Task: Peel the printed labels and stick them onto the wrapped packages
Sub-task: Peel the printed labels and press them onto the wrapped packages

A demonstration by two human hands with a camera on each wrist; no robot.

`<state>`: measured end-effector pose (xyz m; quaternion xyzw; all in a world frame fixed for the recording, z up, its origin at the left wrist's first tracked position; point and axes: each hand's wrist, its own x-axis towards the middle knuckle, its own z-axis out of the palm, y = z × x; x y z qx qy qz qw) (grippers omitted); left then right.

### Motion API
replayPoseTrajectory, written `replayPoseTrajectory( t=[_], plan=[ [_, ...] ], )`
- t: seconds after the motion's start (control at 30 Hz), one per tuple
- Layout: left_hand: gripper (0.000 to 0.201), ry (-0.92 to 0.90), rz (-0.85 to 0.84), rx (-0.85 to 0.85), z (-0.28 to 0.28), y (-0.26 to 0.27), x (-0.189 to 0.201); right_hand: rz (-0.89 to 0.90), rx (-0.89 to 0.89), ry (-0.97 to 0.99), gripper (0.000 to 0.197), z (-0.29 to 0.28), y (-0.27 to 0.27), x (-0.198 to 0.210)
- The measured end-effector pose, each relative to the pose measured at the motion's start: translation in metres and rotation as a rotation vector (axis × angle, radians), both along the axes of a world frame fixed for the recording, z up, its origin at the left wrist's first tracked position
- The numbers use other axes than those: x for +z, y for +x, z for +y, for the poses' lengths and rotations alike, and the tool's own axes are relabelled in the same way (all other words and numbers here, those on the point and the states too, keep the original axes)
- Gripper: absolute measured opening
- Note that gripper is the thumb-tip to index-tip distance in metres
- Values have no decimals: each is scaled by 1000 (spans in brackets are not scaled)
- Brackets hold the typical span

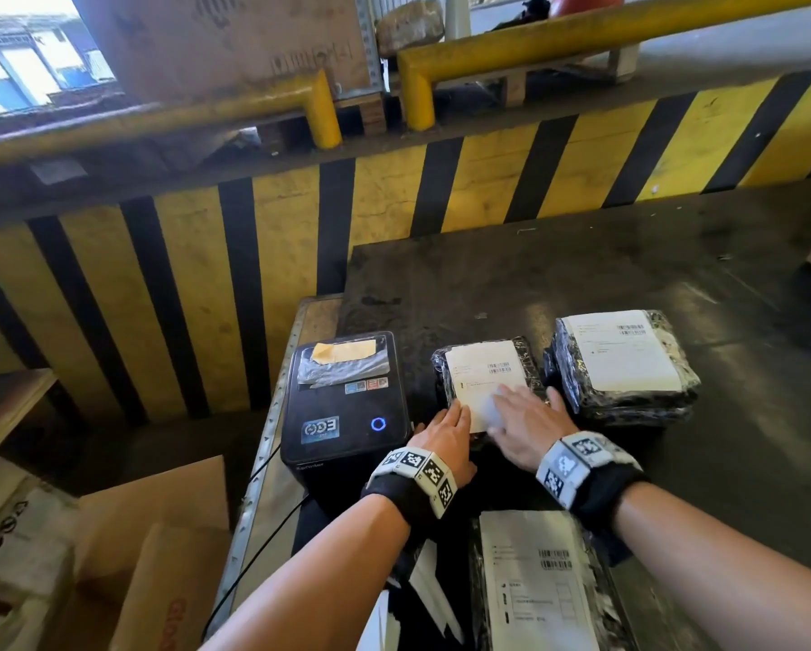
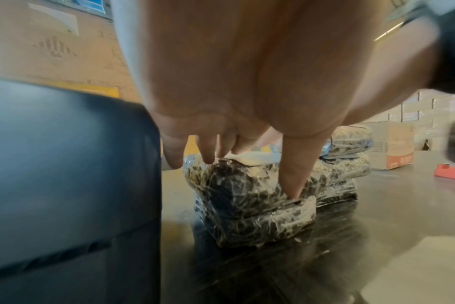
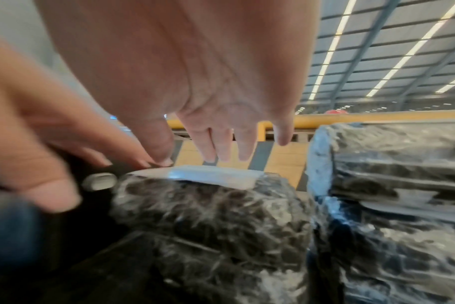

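Observation:
A black film-wrapped package [image 1: 530, 364] lies on the dark table beside the black label printer [image 1: 347, 401]. A white printed label [image 1: 481, 368] sits on top of it. My left hand [image 1: 450, 422] rests on the label's near left corner with fingers fairly straight. In the left wrist view its thumb [image 2: 294, 176] presses the package's side [image 2: 247, 195]. My right hand [image 1: 516, 415] lies flat on the label's near right part, its fingers blurred. The right wrist view shows those fingers [image 3: 221, 148] spread over the label [image 3: 213, 176]. Two other labelled packages lie at the right [image 1: 624, 364] and close to me [image 1: 535, 584].
A yellow and black striped wall [image 1: 300, 218] runs behind the table [image 1: 628, 274]. Crumpled backing paper [image 1: 342, 352] lies on the printer. Cardboard boxes [image 1: 150, 556] stand at the lower left. A cardboard box [image 2: 392, 148] and a red object [image 2: 452, 172] sit further along the table.

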<state>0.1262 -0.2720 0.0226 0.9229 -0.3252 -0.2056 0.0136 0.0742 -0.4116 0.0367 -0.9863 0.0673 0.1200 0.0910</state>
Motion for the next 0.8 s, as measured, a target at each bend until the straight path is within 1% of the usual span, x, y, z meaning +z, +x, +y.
replayPoseTrajectory(
  t=[0.07,0.13,0.23,0.33,0.43,0.53,0.6,0.73,0.8],
  plan=[
    [89,26,4,-5,-4,3,1,40,83,22,60,12,-14,-7],
    [89,46,-3,-9,-4,4,-1,84,117,-7,69,11,-24,-17],
    [91,50,-26,-15,-1,2,-5,117,76,-53,74,-7,-31,-25],
    [92,54,-41,-18,-1,1,-7,162,21,-74,78,-16,-32,-22],
    [93,46,-36,-10,-2,1,-9,127,-10,-48,77,-7,-27,-17],
    [95,22,-18,11,-2,-1,-14,87,70,13,80,10,-27,-20],
    [96,10,-5,28,0,-4,-17,78,99,7,83,15,-32,-25],
    [98,-11,-6,30,4,-8,-18,68,-28,16,83,-10,-40,-29],
    [99,-19,5,33,4,-8,-19,87,-62,27,83,-21,-41,-28]
  ],
)
